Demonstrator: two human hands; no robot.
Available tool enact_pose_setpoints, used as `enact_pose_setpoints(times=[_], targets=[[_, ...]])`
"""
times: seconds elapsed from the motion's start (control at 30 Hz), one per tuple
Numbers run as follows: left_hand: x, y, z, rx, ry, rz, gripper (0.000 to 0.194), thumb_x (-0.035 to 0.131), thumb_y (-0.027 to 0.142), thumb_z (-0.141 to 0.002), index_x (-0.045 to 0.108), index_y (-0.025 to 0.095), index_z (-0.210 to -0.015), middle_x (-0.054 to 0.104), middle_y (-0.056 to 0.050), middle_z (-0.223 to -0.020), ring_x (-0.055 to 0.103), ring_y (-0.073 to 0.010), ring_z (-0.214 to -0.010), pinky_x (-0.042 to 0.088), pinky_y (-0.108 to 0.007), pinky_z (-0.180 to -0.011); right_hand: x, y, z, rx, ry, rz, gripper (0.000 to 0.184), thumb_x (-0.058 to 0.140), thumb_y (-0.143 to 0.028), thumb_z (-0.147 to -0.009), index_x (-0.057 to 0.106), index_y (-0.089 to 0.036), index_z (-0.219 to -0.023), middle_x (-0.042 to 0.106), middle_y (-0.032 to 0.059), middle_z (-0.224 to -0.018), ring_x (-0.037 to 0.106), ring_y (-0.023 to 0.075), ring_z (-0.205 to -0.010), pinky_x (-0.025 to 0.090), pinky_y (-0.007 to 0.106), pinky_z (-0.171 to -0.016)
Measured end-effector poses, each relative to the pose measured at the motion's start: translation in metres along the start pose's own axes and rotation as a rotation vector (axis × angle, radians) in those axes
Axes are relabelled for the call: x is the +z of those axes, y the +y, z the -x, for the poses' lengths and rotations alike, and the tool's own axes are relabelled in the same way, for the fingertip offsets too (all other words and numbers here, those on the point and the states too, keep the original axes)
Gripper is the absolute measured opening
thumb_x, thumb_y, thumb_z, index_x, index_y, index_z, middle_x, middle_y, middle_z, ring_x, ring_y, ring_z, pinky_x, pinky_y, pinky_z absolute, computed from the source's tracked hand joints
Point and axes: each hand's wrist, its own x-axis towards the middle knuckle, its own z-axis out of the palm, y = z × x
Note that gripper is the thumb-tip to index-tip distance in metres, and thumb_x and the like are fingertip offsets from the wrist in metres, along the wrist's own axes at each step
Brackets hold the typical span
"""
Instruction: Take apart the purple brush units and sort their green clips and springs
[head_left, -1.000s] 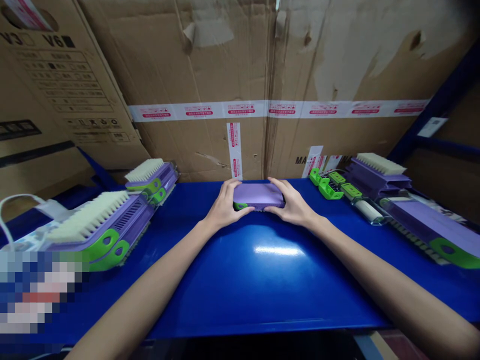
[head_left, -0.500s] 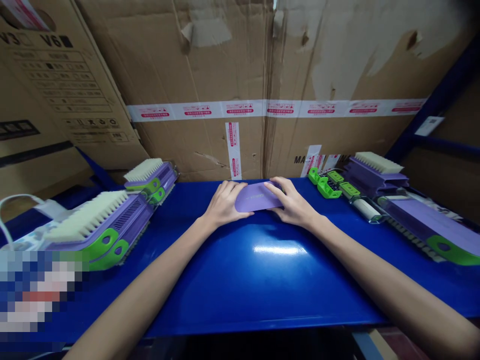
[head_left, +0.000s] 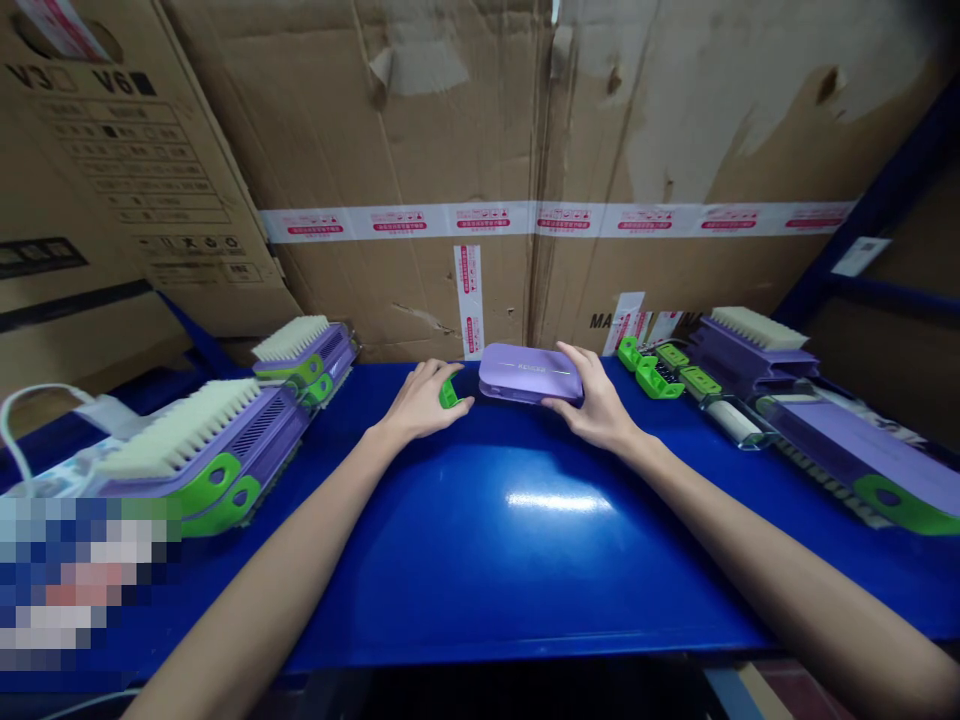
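Observation:
My right hand (head_left: 596,400) grips the right end of a purple, round-cornered plastic housing (head_left: 525,372) with pale lettering on top, thumb at the front and fingers behind. Left of it, a small bright-green plastic end piece (head_left: 449,392) is pinched between the thumb and fingers of my left hand (head_left: 424,402). A gap separates that piece from the housing's left end. My fingers cover part of the green piece.
Purple-and-green brushes with cream bristles (head_left: 184,425) stand at left, by a white cable (head_left: 37,390). On the right lie loose green parts (head_left: 658,378), a clear-and-white cylinder (head_left: 735,420) and more purple housings (head_left: 862,435). Cardboard (head_left: 375,280) backs the blue shelf (head_left: 480,580).
My left hand has come off the housing and moved left, with the green end piece now visible in it. The housing, still in my right hand, has tilted and shows its lettered top.

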Motion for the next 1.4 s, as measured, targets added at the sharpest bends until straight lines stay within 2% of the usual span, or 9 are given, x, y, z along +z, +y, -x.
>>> enact_pose_setpoints(times=[0.2,0.33,0.53,0.7,0.83,0.93,1.0,1.2,1.4], targets=[[0.011,0.000,0.002,-0.035,0.014,0.145,0.038,0.053,0.053,-0.083,0.064,0.021,-0.099,0.058,-0.009,-0.113,0.056,-0.0261,-0.108,0.045,-0.043,-0.093,0.003,0.002,0.000,0.203,0.027,-0.165,0.071,0.067,-0.042,-0.077,0.038,-0.022,-0.138,0.053,0.0136,-0.127,0.052,0.0289,-0.116,0.039,0.052,-0.102],[0.015,0.001,0.000,-0.081,0.058,0.257,0.034,0.056,0.053,-0.082,0.062,0.019,-0.085,0.060,-0.009,-0.110,0.057,-0.0250,-0.108,0.044,-0.044,-0.096,0.004,0.005,0.001,0.284,0.018,-0.242,0.071,0.068,-0.042,-0.075,0.039,-0.022,-0.136,0.054,0.0124,-0.126,0.053,0.0272,-0.115,0.040,0.048,-0.101],[0.018,-0.004,0.001,-0.033,-0.005,0.247,0.034,0.047,0.050,-0.087,0.055,0.018,-0.093,0.059,-0.010,-0.111,0.056,-0.0242,-0.109,0.044,-0.043,-0.096,0.005,0.007,0.002,0.303,-0.008,-0.251,0.071,0.068,-0.042,-0.075,0.038,-0.021,-0.136,0.054,0.0122,-0.125,0.053,0.0267,-0.116,0.040,0.046,-0.101],[0.029,-0.013,0.004,-0.101,-0.059,0.143,0.045,0.051,0.051,-0.085,0.051,0.016,-0.114,0.047,-0.017,-0.134,0.041,-0.0319,-0.130,0.036,-0.050,-0.105,0.006,0.004,0.003,0.287,-0.030,-0.208,0.071,0.067,-0.041,-0.075,0.039,-0.018,-0.136,0.053,0.0141,-0.126,0.052,0.0268,-0.116,0.039,0.046,-0.102],[0.027,-0.008,0.005,-0.115,0.040,0.103,0.048,0.055,0.047,-0.083,0.052,0.017,-0.121,0.039,-0.018,-0.140,0.038,-0.0346,-0.131,0.032,-0.054,-0.106,0.007,0.004,0.003,0.265,-0.038,-0.184,0.071,0.068,-0.040,-0.075,0.040,-0.019,-0.136,0.053,0.0145,-0.127,0.052,0.0275,-0.117,0.038,0.047,-0.103],[0.021,0.004,0.003,-0.040,0.151,0.192,0.035,0.055,0.041,-0.085,0.060,0.021,-0.114,0.043,-0.013,-0.136,0.040,-0.0301,-0.127,0.033,-0.051,-0.107,0.008,0.003,0.003,0.249,-0.037,-0.198,0.070,0.067,-0.040,-0.075,0.040,-0.019,-0.136,0.053,0.0142,-0.127,0.051,0.0273,-0.118,0.037,0.047,-0.104],[0.018,0.011,0.001,-0.027,0.168,0.288,0.028,0.056,0.037,-0.085,0.065,0.022,-0.108,0.045,-0.010,-0.134,0.042,-0.0281,-0.126,0.033,-0.050,-0.108,0.008,0.001,0.003,0.249,-0.039,-0.225,0.070,0.067,-0.040,-0.075,0.040,-0.020,-0.137,0.052,0.0137,-0.128,0.051,0.0270,-0.118,0.037,0.046,-0.104],[0.016,0.022,-0.001,-0.003,0.014,0.507,0.029,0.063,0.029,-0.078,0.070,0.024,-0.105,0.048,-0.009,-0.138,0.040,-0.0296,-0.130,0.029,-0.053,-0.110,0.008,-0.004,0.003,0.281,-0.075,-0.295,0.073,0.068,-0.041,-0.075,0.039,-0.019,-0.137,0.052,0.0141,-0.128,0.050,0.0272,-0.119,0.037,0.045,-0.103],[0.003,0.030,-0.004,0.020,-0.035,0.747,0.032,0.072,0.034,-0.071,0.072,0.020,-0.100,0.064,-0.009,-0.117,0.055,-0.0241,-0.115,0.038,-0.041,-0.104,0.006,-0.002,0.002,0.313,-0.117,-0.383,0.073,0.069,-0.042,-0.075,0.038,-0.021,-0.138,0.054,0.0116,-0.125,0.052,0.0250,-0.118,0.038,0.043,-0.102]])
